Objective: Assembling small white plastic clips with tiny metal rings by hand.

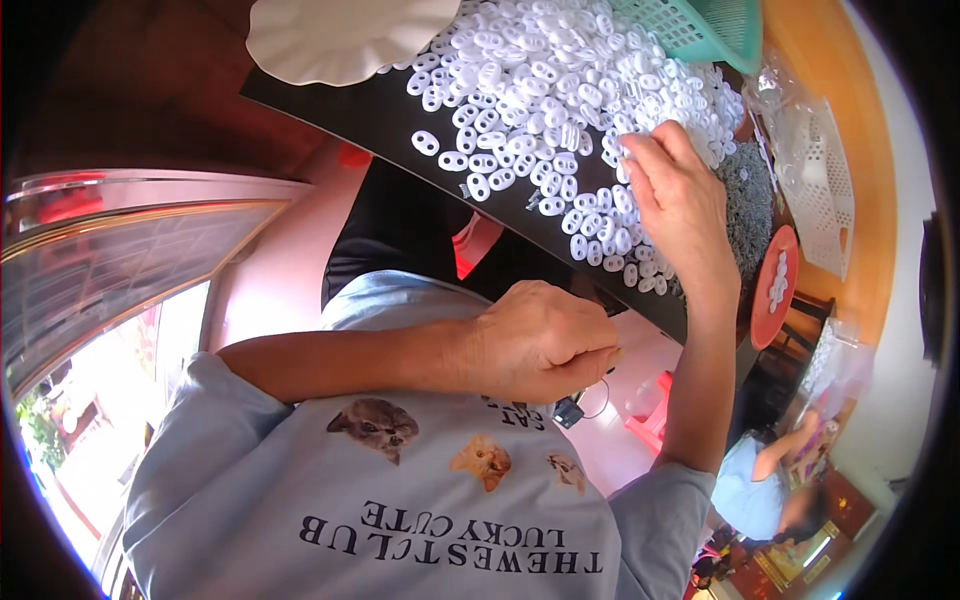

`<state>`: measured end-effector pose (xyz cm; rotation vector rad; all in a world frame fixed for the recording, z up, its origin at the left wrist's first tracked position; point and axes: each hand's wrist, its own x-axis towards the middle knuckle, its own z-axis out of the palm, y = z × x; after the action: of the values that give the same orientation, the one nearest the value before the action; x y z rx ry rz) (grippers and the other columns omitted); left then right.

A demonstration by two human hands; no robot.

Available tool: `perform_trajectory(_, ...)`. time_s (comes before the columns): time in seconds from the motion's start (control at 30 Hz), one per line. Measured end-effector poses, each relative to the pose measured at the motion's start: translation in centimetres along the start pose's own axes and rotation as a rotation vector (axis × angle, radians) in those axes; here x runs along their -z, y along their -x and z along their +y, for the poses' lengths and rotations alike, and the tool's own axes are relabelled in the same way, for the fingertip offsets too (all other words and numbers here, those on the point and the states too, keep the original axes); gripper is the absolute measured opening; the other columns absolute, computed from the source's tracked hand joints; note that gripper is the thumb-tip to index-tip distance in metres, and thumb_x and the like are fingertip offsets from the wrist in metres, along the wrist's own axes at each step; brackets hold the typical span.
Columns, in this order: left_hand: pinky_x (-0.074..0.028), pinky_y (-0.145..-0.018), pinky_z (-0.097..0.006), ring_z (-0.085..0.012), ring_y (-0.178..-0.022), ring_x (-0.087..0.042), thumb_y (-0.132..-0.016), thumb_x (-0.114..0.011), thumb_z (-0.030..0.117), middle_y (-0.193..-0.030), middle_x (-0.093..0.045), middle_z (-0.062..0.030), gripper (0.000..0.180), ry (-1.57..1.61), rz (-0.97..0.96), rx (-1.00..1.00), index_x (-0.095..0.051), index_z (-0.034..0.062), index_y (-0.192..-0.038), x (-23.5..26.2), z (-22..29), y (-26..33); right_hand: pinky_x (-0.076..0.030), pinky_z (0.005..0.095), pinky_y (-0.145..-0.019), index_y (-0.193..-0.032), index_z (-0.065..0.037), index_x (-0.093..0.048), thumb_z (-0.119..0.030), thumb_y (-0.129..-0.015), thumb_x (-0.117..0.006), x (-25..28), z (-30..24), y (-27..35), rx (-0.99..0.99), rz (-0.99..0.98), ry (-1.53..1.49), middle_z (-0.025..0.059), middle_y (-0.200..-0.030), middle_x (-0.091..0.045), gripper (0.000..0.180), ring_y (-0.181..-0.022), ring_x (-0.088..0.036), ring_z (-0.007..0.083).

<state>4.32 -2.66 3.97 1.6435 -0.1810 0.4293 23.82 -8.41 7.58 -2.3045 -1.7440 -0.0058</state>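
A heap of white oval plastic pieces with two holes each (545, 85) covers much of the dark tabletop (330, 115). My right hand (685, 190) reaches over the heap's right side, fingers bent, thumb and forefinger pinched on one of the white pieces at their tips. Held in front of my chest, below the table's near edge, is my left hand (550, 340). Its fingers are curled into a fist with the thumb pressed against them; whatever they hold is hidden. Several loose white pieces (480, 187) lie between the heap and the table's near edge.
A cream scalloped dish (350, 45) stands at the far left, a teal basket (700, 35) behind the heap. On the right are a grey heap of small bits (745, 190), a red plate (765, 320) holding white pieces and a white perforated tray (830, 200). Another person (755, 490) sits lower right.
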Motion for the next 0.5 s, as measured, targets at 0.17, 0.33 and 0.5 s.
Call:
perform_trajectory(0.17, -0.041, -0.048, -0.039, -0.0296, -0.055, -0.055, -0.082, -0.061, 0.004, -0.066, -0.053, -0.0091, 0.007, 0.01, 0.048, 0.039, -0.057, 0.0037, -0.077, 0.5, -1.0, -0.1, -0.049, 0.0398, -0.062, -0.093, -0.009, -0.061, -0.012, -0.086, -0.062, 0.2, 0.6, -0.5, 0.01, 0.038, 0.064, 0.0056, -0.087, -0.055, 0.009, -0.073, -0.062, 0.0266)
perform_trajectory(0.33, -0.044, -0.054, -0.04, -0.0293, -0.063, -0.055, -0.081, -0.061, 0.004, -0.073, -0.051, -0.0101, 0.004, -0.217, -0.004, 0.052, -0.057, 0.0029, -0.081, 0.6, -1.7, -0.6, -0.048, 0.0404, -0.061, -0.091, -0.009, -0.058, -0.012, -0.086, -0.062, -0.5, 0.0, -0.5, 0.004, -0.102, 0.002, 0.0062, -0.088, -0.054, 0.007, -0.073, -0.061, 0.0284)
perform_trajectory(0.5, -0.047, -0.057, -0.041, -0.0299, -0.067, -0.055, -0.08, -0.062, 0.004, -0.078, -0.049, -0.012, 0.008, -0.307, -0.067, 0.003, -0.054, 0.0013, -0.08, 1.7, -1.9, -2.2, -0.049, 0.0399, -0.062, -0.091, -0.009, -0.058, -0.013, -0.087, -0.061, -0.6, 1.5, -1.8, 0.033, 0.038, 0.064, 0.0062, -0.088, -0.055, 0.006, -0.073, -0.061, 0.029)
